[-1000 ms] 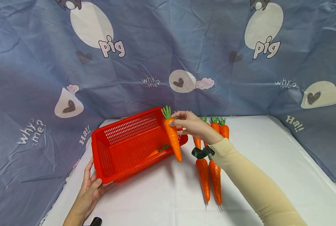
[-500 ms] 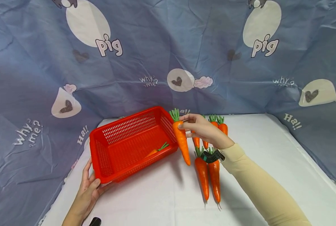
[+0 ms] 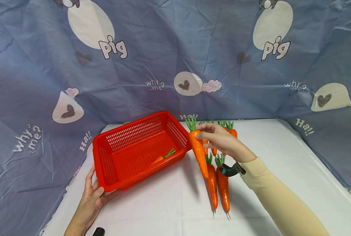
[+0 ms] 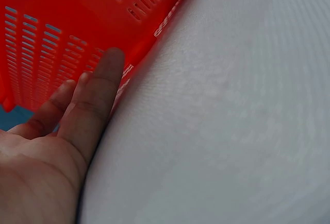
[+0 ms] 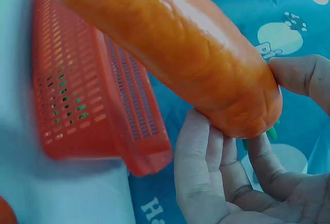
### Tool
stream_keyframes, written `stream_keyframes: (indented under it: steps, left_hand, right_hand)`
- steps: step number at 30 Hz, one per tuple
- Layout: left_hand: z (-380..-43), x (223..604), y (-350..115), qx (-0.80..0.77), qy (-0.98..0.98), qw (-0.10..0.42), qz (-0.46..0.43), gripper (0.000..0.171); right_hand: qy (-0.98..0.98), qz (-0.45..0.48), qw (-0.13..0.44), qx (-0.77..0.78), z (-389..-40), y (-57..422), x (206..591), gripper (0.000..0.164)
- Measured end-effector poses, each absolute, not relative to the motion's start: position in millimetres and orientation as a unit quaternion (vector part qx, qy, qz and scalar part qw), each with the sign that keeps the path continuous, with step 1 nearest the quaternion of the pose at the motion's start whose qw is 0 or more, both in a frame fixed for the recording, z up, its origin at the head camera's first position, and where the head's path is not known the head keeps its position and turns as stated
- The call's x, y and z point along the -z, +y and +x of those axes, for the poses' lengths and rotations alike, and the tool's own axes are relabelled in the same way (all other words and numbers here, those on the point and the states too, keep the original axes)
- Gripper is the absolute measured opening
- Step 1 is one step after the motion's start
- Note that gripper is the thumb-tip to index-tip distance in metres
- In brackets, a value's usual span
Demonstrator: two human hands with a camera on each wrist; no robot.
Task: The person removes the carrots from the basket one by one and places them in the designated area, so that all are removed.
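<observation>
My right hand (image 3: 222, 139) pinches an orange carrot (image 3: 199, 152) near its green top, thumb on one side and fingers on the other. The carrot hangs tip down, just right of the red plastic basket (image 3: 146, 173), in front of the other carrots. In the right wrist view its thick end (image 5: 242, 95) sits between thumb and fingertips. My left hand (image 3: 90, 200) holds the basket's near left corner, thumb at the rim and fingers against the outer wall. Inside the basket lies another carrot (image 3: 158, 159), partly hidden by the near wall.
Two carrots lie side by side at the front, a left one (image 3: 212, 190) and a right one (image 3: 223, 186). Several more carrots (image 3: 232, 131) lie behind them, partly covered by my right hand. A white cloth (image 3: 269, 147) covers the table; a blue printed curtain (image 3: 152, 59) hangs behind.
My right hand has carried the carrot to the right, from over the basket's right end to beside it. My left hand stays on the basket corner.
</observation>
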State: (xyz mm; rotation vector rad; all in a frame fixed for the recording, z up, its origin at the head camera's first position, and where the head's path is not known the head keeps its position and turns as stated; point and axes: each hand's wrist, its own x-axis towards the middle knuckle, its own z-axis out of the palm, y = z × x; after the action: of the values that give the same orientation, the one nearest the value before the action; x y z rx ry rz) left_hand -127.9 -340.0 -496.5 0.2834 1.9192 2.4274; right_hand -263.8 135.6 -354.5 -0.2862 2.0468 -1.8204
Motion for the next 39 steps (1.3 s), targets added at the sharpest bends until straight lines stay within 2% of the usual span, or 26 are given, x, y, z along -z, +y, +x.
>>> stream_keyframes:
  steps: [8, 39]
  left_hand:
    - [-129.4, 496.5, -339.1, -0.777, 0.625, 0.023, 0.069, 0.076]
    - [-129.6, 498.3, -341.3, -0.776, 0.625, 0.027, 0.076, 0.076]
  right_hand:
    - [0.729, -0.087, 0.188, 0.653, -255.7, 150.9, 361.5, 0.050]
    - [0.751, -0.076, 0.165, 0.635, -225.6, 194.6, 379.4, 0.052]
